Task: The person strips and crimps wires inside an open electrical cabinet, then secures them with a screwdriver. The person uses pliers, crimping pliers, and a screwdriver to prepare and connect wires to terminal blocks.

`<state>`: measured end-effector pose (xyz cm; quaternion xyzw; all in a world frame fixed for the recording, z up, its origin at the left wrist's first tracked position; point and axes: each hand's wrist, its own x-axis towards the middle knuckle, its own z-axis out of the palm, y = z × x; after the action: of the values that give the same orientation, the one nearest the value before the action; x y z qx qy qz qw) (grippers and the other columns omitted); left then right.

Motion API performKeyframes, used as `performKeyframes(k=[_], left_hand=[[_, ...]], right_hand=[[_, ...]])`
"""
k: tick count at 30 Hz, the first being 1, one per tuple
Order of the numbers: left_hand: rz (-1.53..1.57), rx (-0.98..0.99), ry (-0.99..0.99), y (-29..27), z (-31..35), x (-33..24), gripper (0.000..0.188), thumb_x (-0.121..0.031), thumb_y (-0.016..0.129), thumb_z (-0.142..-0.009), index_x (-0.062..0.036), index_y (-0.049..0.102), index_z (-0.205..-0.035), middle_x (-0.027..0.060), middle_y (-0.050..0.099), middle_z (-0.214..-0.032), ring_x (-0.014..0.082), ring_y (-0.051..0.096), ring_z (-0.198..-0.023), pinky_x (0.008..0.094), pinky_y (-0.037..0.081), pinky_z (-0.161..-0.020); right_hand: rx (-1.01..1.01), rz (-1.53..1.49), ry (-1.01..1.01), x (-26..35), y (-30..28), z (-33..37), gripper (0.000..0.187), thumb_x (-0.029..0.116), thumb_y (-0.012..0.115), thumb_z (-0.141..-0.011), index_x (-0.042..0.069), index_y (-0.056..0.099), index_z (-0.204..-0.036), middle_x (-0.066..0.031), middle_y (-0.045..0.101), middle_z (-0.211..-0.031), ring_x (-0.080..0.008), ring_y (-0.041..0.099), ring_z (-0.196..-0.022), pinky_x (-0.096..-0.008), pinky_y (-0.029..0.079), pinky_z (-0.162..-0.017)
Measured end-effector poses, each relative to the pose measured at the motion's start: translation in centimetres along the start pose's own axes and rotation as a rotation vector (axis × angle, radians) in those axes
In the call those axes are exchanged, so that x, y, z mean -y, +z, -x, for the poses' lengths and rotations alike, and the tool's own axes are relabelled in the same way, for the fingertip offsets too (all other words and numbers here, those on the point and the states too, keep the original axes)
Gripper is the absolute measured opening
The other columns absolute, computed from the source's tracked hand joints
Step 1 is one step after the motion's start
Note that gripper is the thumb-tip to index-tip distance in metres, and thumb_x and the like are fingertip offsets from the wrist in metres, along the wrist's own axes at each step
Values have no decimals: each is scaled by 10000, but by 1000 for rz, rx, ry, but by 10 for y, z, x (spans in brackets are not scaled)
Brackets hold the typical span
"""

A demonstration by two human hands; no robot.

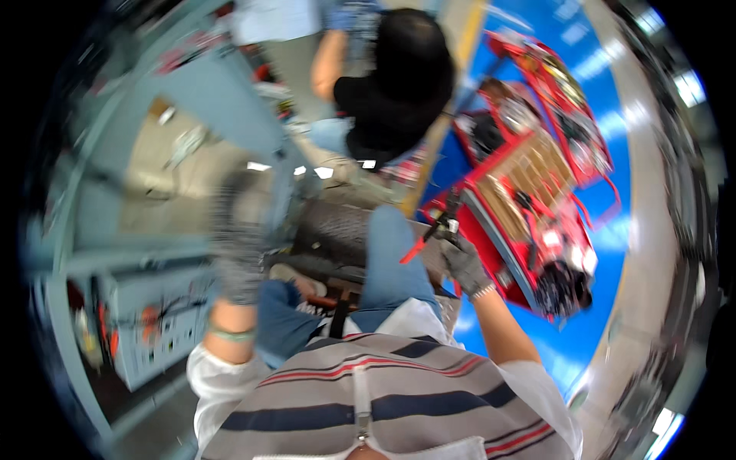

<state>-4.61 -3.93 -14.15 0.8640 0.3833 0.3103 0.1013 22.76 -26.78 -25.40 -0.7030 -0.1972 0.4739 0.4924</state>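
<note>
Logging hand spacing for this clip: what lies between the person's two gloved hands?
In the head view, the person's raised knee in blue jeans lies between the blurred left hand and the right hand, which grips red-handled pliers.

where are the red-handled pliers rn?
Head view, right of centre: the red-handled pliers are in the gloved right hand, held up beside the red tool cart on the blue floor.
</note>
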Motion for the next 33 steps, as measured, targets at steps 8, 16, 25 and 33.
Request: performKeyframes(k=[8, 16, 25, 33], left_hand=[[556, 236, -550, 2, 157, -41, 515, -285, 596, -835, -17, 413, -1235, 182, 526, -1073, 262, 532, -942, 342, 428, -823], [372, -97, -1219, -107, 322, 1, 278, -232, 581, -865, -28, 545, -1051, 49, 581, -815, 115, 500, -730, 285, 438, -668], [10, -684, -1955, -86, 608, 26, 244, -268, 514, -890, -42, 578, -956, 43, 589, -766, 114, 505, -692, 280, 435, -598], [420, -821, -2088, -91, 584, 48, 331, -386, 486, -875, -62, 555, -881, 26, 528, -625, 155, 496, -525, 301, 394, -475]], right_hand=[[791, 20, 223, 62, 136, 26, 391, 250, 528, -846, 30, 500, -1169, -22, 511, -568, -83, 439, -416, -209, 347, -373], [1142, 293, -315, 44, 233, 63, 375, 215, 584, -827, 18, 508, -1138, -59, 566, -826, -139, 546, -745, -279, 456, -687], [958, 349, -24, 27, 217, 38, 338, 268, 543, -862, 30, 547, -1102, -23, 548, -750, -82, 529, -610, -213, 453, -536], [915, 448, 62, 16, 226, 56, 260, 165, 532, -868, 16, 542, -1080, -23, 535, -732, -88, 490, -611, -210, 405, -533]])
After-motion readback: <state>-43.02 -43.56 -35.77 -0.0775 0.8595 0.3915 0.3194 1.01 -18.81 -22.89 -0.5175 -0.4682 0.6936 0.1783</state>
